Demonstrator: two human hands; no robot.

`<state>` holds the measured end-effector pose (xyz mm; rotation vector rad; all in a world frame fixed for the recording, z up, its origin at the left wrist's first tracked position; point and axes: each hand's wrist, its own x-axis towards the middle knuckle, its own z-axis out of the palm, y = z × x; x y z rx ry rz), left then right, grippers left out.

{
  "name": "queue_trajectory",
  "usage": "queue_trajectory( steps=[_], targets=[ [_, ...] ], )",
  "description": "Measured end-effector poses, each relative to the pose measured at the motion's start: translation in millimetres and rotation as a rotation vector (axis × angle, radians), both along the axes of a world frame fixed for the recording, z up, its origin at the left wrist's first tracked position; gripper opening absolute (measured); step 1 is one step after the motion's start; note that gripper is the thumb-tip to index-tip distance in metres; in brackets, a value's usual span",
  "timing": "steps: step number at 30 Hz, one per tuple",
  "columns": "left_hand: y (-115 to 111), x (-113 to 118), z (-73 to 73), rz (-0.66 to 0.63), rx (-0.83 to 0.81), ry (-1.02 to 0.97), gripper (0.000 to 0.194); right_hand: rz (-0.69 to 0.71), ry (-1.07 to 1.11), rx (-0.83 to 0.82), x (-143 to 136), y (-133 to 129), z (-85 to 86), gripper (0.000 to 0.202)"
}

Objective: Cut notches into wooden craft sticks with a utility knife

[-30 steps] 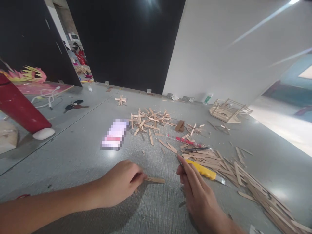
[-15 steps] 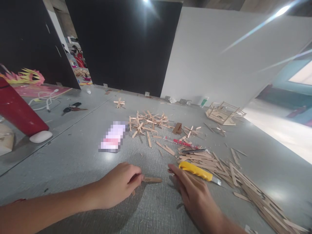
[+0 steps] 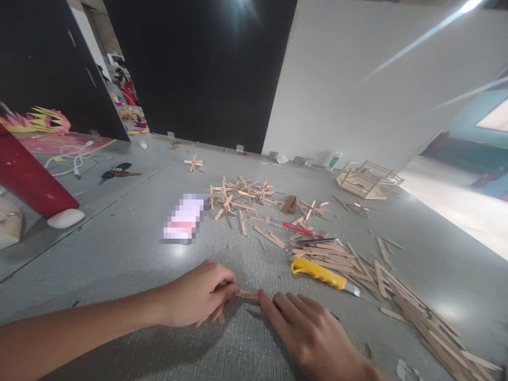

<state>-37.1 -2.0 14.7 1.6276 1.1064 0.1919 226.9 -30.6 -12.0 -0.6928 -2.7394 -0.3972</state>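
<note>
Low in the view, my left hand [image 3: 206, 293] pinches the left end of a flat wooden stick [image 3: 248, 295] just above the grey table. My right hand [image 3: 307, 328] has its fingertips at the stick's right end; whether they grip it or only touch it cannot be made out. Another bit of wood [image 3: 221, 317] pokes out below my left fingers. A yellow-handled knife [image 3: 318, 272] lies right behind my right hand, its blade toward the right. Beside it a long pile of loose sticks [image 3: 400, 301] runs to the lower right.
Small crossed-stick pieces [image 3: 246, 193] lie mid-table, near a blurred phone [image 3: 184, 219]. A red pen [image 3: 296, 227] and a dark pen [image 3: 317, 241] rest by the pile. Farther back stands a stick frame [image 3: 367, 182]. A red bottle [image 3: 34, 174] and keys [image 3: 117, 172] are left.
My right hand has moved left and down to the stick's right end, away from the knife. My left hand keeps its pinch and has shifted slightly right.
</note>
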Motion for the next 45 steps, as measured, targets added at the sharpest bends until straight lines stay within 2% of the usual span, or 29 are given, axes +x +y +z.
queue_trajectory(
  steps=[17, 33, 36, 40, 45],
  targets=[
    [0, 1, -2.3, -0.016, -0.041, -0.010, 0.036, -0.032, -0.010, -0.015, -1, -2, -4.2, 0.039],
    [0, 1, -5.4, -0.011, -0.031, -0.017, 0.037, 0.004, -0.079, 0.025, 2, 1, -2.9, 0.045],
    [-1, 3, -6.2, -0.012, -0.009, 0.010, 0.036, -0.049, -0.098, 0.044, -1, 2, -2.8, 0.045],
    [-3, 6, -5.2, -0.023, 0.067, 0.030, 0.036, -0.125, -0.107, 0.004, -7, 3, 5.3, 0.028],
    [-1, 6, -3.7, -0.058, 0.073, 0.046, 0.035, -0.152, -0.153, 0.020, -9, -1, 12.3, 0.033]
  ],
)
